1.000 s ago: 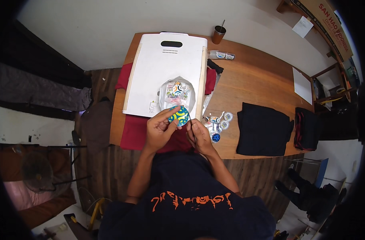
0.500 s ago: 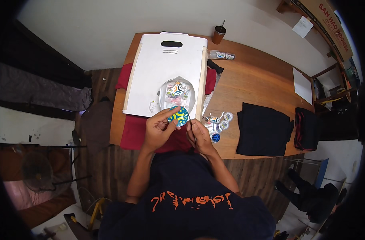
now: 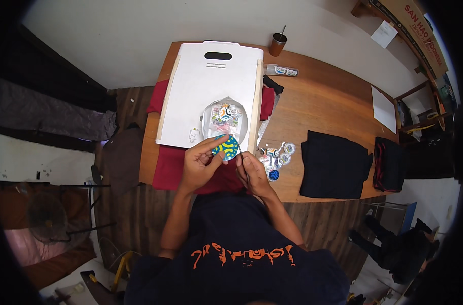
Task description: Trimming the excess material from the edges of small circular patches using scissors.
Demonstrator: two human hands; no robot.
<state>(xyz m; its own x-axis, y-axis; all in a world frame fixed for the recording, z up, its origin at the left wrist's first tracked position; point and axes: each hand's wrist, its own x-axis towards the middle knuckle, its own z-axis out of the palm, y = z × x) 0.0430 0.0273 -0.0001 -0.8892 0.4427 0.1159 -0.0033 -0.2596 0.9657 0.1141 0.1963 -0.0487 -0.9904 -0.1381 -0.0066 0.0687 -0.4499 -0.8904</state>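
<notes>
Between the thumb and fingers of my left hand (image 3: 195, 166) is a round blue-green disc (image 3: 226, 148) with a yellow pattern, perhaps a sticker. My right hand (image 3: 254, 174) is closed on a thin dark tool (image 3: 241, 147), whose tip meets or nearly meets the disc's right edge; its kind is too small to tell. Just beyond the disc, a round whitish dish or opening (image 3: 207, 122) holds printed sticker sheets (image 3: 226, 115). It is set on a large white board (image 3: 190, 86) with a handle slot.
Dark red cloth (image 3: 165, 168) shows under the board. To its right lie several round stickers (image 3: 289, 148) and a small blue disc (image 3: 274, 175). Folded black cloth (image 3: 335, 165), a clear packet (image 3: 282, 70) and a brown cup (image 3: 277, 46) share the wooden table (image 3: 333, 96). Another person (image 3: 401, 251) is at lower right.
The disc has tilted slightly in my left hand. Both hands stay nearly in place. At lower right, the other person has shifted a little.
</notes>
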